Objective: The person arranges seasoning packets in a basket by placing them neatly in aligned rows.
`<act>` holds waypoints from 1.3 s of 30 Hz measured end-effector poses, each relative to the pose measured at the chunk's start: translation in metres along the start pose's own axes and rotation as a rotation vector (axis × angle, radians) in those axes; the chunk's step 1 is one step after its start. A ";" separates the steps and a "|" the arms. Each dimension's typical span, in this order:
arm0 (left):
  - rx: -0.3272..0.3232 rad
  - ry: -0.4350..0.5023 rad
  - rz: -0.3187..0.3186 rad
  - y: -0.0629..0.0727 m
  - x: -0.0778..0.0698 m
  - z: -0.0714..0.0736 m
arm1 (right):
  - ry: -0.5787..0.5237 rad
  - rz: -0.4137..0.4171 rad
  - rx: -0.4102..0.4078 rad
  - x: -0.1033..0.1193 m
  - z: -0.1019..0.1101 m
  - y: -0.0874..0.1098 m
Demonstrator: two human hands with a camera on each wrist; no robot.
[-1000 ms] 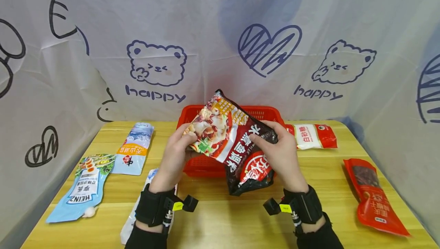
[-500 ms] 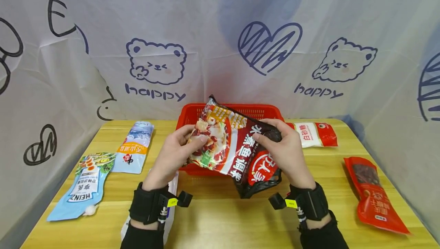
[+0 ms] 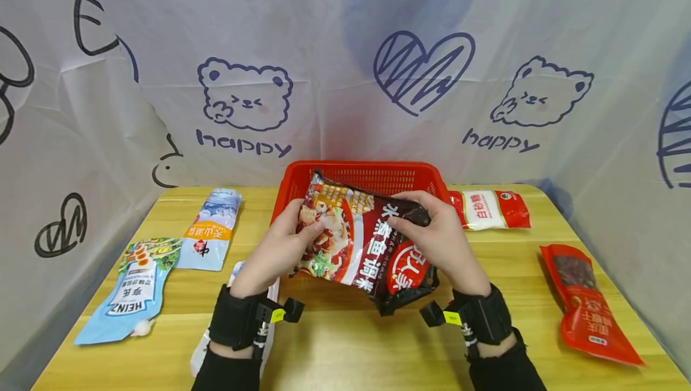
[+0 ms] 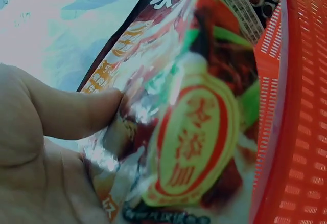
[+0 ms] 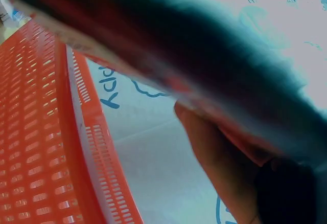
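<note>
Both hands hold a fish seasoning packet (image 3: 356,238), dark red and black with a food picture, in front of and above the red basket (image 3: 432,176). The left hand (image 3: 278,250) grips its left side, thumb on the printed front. At the packet's right side the right hand (image 3: 439,241) pinches it, thumb on top and fingers behind. In the left wrist view the left thumb presses the glossy packet (image 4: 189,127) beside the basket wall (image 4: 306,106). The right wrist view shows the packet (image 5: 168,55) blurred and close, with part of the right hand (image 5: 214,152) below it.
On the wooden table (image 3: 335,349) lie a blue Heinz pouch (image 3: 132,292) and a salt bag (image 3: 210,232) at left. A white packet (image 3: 270,319) is partly under the left forearm. A white sugar bag (image 3: 488,210) and a red pouch (image 3: 585,304) lie at right.
The packet has come down slightly and turned flatter, its upper left corner dropping to the left. Both hands keep hold of it. The table items stay in place.
</note>
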State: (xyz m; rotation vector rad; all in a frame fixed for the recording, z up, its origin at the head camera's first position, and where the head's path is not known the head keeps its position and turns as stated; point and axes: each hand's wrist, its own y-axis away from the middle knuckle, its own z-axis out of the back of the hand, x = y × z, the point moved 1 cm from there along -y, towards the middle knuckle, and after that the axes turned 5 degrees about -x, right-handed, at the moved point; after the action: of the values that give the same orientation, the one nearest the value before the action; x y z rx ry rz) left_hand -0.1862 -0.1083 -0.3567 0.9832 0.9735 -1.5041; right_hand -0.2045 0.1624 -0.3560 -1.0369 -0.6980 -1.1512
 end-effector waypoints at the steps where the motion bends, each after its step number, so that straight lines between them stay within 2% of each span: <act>1: -0.005 -0.005 0.006 0.000 0.000 0.000 | 0.002 0.001 0.000 0.000 0.000 0.000; 6: -0.054 0.031 0.017 0.000 0.000 0.001 | -0.025 -0.031 -0.021 0.000 0.000 -0.001; 13: -0.162 0.135 0.013 -0.001 -0.004 0.004 | -0.204 -0.123 -0.020 0.002 -0.005 -0.001; 17: -0.197 0.167 0.004 -0.002 -0.005 0.003 | -0.158 -0.169 -0.020 0.003 -0.008 -0.001; 23: -0.184 0.189 -0.020 -0.002 -0.005 0.000 | -0.061 -0.230 -0.040 0.004 -0.013 0.001; 33: -0.142 0.167 -0.011 -0.002 -0.006 -0.001 | -0.060 -0.152 -0.076 0.004 -0.019 0.003; 39: -0.091 0.216 -0.018 0.000 -0.006 0.004 | -0.050 -0.119 -0.077 0.005 -0.016 0.004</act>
State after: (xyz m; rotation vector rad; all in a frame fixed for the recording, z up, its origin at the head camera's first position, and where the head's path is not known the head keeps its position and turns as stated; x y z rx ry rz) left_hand -0.1859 -0.1099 -0.3498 1.0895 1.1965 -1.3752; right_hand -0.2003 0.1461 -0.3588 -1.1035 -0.7683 -1.2665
